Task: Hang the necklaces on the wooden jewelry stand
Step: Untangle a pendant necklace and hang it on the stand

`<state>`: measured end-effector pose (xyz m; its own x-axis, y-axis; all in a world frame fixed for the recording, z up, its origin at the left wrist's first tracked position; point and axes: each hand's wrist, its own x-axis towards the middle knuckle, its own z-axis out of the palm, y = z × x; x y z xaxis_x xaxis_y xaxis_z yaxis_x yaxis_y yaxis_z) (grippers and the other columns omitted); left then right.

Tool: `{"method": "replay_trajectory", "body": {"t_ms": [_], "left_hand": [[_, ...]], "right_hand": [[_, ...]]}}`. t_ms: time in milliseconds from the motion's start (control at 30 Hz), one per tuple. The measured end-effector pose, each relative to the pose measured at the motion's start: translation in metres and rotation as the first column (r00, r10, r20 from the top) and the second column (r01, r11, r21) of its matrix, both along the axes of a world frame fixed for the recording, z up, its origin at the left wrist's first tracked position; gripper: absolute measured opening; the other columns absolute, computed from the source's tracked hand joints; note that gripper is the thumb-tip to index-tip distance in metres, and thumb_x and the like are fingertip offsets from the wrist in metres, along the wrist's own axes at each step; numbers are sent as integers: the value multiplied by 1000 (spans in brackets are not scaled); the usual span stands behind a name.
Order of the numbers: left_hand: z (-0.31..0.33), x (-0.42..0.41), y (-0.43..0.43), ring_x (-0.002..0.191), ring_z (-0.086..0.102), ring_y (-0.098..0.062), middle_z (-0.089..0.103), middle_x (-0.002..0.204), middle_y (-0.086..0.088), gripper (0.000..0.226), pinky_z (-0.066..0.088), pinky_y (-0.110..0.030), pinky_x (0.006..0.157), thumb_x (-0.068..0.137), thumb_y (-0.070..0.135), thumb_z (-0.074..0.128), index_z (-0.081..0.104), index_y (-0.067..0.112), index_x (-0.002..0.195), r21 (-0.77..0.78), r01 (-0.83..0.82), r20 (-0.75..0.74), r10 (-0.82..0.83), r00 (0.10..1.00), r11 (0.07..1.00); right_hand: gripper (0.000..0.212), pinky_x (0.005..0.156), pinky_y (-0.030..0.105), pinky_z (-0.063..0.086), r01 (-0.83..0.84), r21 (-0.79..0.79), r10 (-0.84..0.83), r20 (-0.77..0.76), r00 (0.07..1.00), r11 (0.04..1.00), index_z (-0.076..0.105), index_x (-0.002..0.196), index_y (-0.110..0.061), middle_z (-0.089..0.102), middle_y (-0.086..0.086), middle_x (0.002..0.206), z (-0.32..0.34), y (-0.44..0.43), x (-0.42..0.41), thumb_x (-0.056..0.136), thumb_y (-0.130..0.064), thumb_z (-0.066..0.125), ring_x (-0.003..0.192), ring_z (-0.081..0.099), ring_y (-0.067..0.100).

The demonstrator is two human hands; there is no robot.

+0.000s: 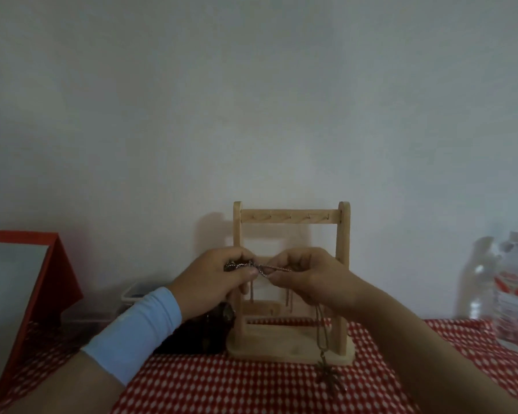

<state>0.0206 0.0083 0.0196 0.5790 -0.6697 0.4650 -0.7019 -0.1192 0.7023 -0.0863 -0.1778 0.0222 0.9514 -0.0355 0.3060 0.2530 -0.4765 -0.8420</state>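
A wooden jewelry stand [290, 218] stands upright on the red checked cloth against the wall, its top bar carrying several small bare hooks. In front of its middle, my left hand [219, 282] and my right hand [308, 276] both pinch a thin metal necklace chain [268, 268] stretched between them. More bunched chain sits in my left fingers. From my right hand the chain hangs down to a dark leaf-shaped pendant [329, 376] dangling just above the cloth. Two short chains hang behind my hands inside the stand.
A dark pile of jewelry [204, 333] lies left of the stand's base. A small plastic container [135, 292] sits behind it, a red-framed board [27, 294] leans at far left, and a clear water bottle [515, 291] stands at far right.
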Motion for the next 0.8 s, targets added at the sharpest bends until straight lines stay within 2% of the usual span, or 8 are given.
{"method": "replay_trajectory", "body": {"t_ms": [67,167,333,433,500,567,700,800], "left_hand": [[12,0,-6,63,65,-18,69,74,-7,12,51,-27,58,95,12,60,66,18,103,-37,34,-77,-37,996,999],[25,1,-14,59,62,-20,68,71,-2,9,49,-31,56,96,10,58,61,10,104,-119,83,-186,-104,977,989],[42,5,-25,64,65,-21,73,79,-3,10,55,-31,58,95,10,59,66,4,99,-181,76,-181,-110,977,980],[44,5,-32,67,69,-18,72,80,1,3,57,-30,59,90,7,65,68,7,92,-234,42,-112,-70,991,971],[41,8,-34,70,70,-21,72,86,-3,3,59,-34,59,87,6,69,69,8,89,-261,26,-110,-57,992,965],[38,8,-36,72,71,-24,73,88,-4,3,60,-37,60,86,6,70,71,7,89,-264,29,-118,-63,991,964],[28,8,-37,64,68,-22,72,79,-5,6,59,-33,59,89,8,67,71,7,93,-239,31,-147,-67,987,970],[22,11,-37,65,69,-26,73,81,-10,11,58,-32,60,94,13,62,71,11,99,-148,54,-186,-81,979,988]], "right_hand": [[11,44,17,31,28,-1,-28,51,998,1000,74,99,-8,54,-16,52,9,0,2,98,-14,65,44,37,3],[14,45,22,27,29,62,-34,96,995,998,72,95,-7,49,-14,52,17,-2,4,99,-18,64,47,31,9],[14,47,25,24,-15,144,1,97,995,989,68,101,-8,60,-13,56,26,-8,5,102,-17,57,44,32,7],[15,51,29,36,-1,137,-16,124,992,991,70,110,-12,78,4,84,29,-6,8,96,-16,68,47,47,8],[17,54,30,46,40,142,-60,139,988,989,71,111,-12,77,9,85,28,-7,13,94,-14,71,53,58,9],[17,53,27,48,53,130,-73,153,985,990,72,111,-13,74,6,79,26,-10,15,94,-13,71,57,60,10],[10,55,9,44,89,75,-104,215,971,993,75,98,-12,67,-12,66,21,-16,17,96,-9,66,55,58,-6],[11,67,9,50,154,-23,-142,279,950,988,78,92,-17,73,-14,78,21,-15,17,95,-12,69,74,66,-4]]}}
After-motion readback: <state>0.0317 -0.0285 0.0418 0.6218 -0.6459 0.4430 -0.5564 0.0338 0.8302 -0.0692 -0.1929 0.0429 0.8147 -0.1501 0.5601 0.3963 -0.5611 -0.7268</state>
